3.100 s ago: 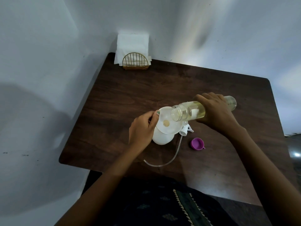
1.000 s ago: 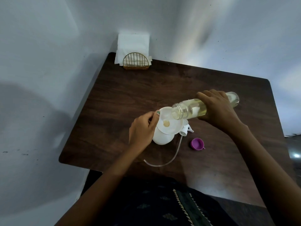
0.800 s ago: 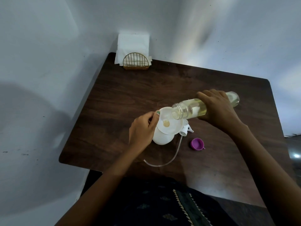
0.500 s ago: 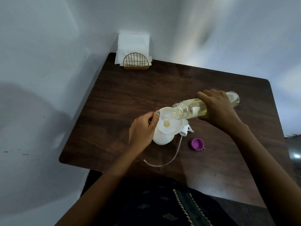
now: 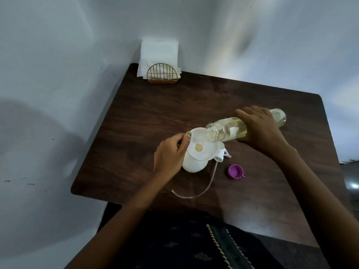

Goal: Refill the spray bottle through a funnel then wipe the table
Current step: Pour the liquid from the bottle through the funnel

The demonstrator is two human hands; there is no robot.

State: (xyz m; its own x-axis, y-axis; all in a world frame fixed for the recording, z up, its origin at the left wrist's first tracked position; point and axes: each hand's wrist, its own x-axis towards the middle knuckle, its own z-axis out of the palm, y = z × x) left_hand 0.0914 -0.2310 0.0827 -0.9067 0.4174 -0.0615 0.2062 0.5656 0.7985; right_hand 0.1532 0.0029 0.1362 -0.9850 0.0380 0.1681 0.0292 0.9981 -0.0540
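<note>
A white spray bottle (image 5: 194,165) stands near the middle of the dark wooden table (image 5: 155,113), toward its near left part. A white funnel (image 5: 202,147) sits in the bottle's neck, with a small pool of yellowish liquid at its centre.

The left hand (image 5: 171,154) is just left of the funnel, its fingers closed together on the funnel's left rim, with the bottle body directly below and right of the palm.

The right hand (image 5: 260,129) is wrapped around a clear refill bottle (image 5: 229,131) that holds pale yellow liquid. This bottle lies almost level, tilted slightly down to the left, and its open mouth hangs over the far right edge of the funnel. The bottle's base sticks out on the far right side of the hand, and its neck on the left.

The spray head (image 5: 222,153) lies on the table just right of the spray bottle, partly under the funnel's rim. Its clear dip tube (image 5: 202,189) curves toward the near edge. A purple cap (image 5: 235,171) sits open side up to the right of the spray head, apart from it, and nearer than the right hand.

At the far left corner, a gold wire holder (image 5: 162,75) carries white napkins (image 5: 159,53) against the wall.
</note>
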